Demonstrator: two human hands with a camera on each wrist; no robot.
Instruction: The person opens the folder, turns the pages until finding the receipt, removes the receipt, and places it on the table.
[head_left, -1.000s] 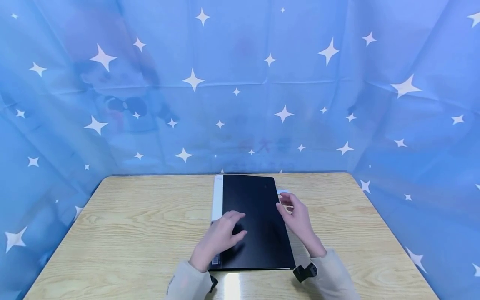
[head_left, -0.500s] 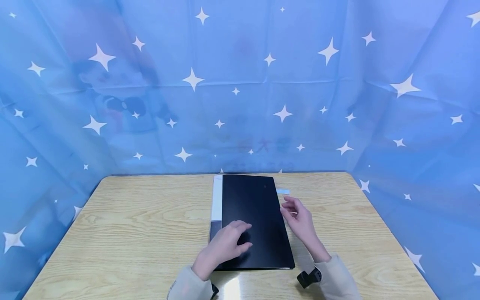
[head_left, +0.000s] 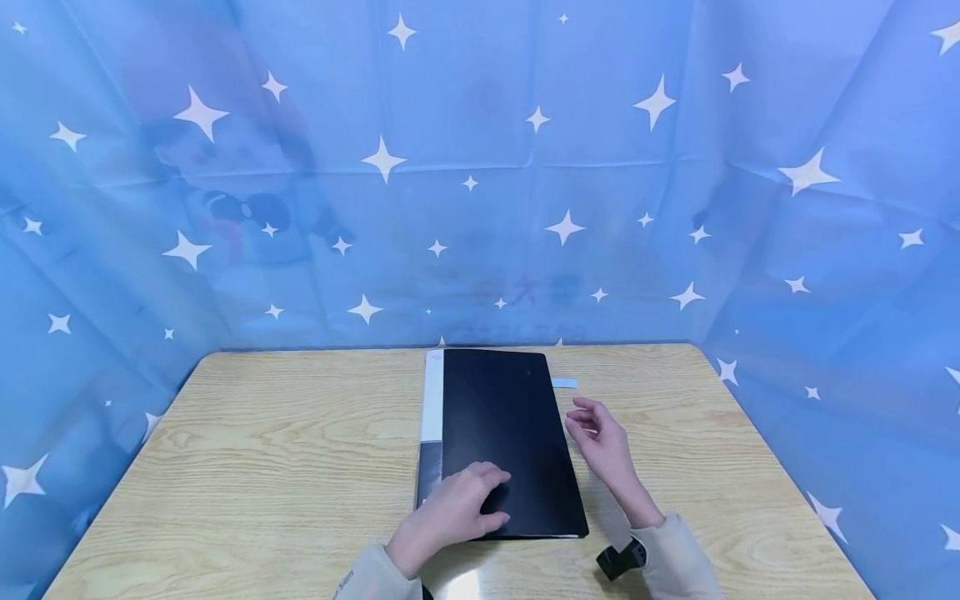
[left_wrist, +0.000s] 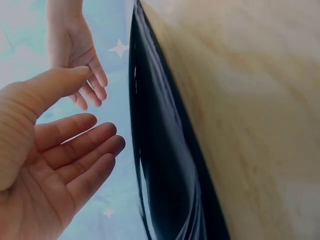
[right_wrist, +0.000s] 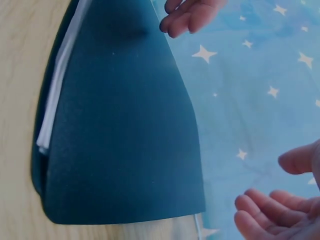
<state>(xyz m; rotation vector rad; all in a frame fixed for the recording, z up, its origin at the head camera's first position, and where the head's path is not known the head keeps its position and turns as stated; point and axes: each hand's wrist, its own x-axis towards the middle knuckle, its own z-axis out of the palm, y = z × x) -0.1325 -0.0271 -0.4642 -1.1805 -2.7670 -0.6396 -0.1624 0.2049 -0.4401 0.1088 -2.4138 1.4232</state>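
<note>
A closed black folder [head_left: 498, 417] lies on the wooden table, its white-and-dark spine [head_left: 432, 396] on the left. My left hand [head_left: 457, 508] is over its lower left part, fingers relaxed and holding nothing. In the left wrist view that hand's fingers [left_wrist: 82, 145] are apart from the folder's layered edge [left_wrist: 165, 125], where clear sleeves show between the covers. To the right of the folder, my right hand [head_left: 603, 446] hovers with loosely bent fingers and nothing in it. A light blue strip [head_left: 565, 383] sticks out past the folder's upper right edge.
The pale wooden table [head_left: 285, 450] reaches back to a blue curtain [head_left: 480, 208] printed with white stars. A black wrist camera [head_left: 621, 560] sits by the right sleeve. White page edges [right_wrist: 60, 85] show along one side of the folder in the right wrist view.
My left hand has slid toward the near edge and slightly right over the folder. The right hand has drawn back a little from the folder's right edge, uncovering the blue strip.
</note>
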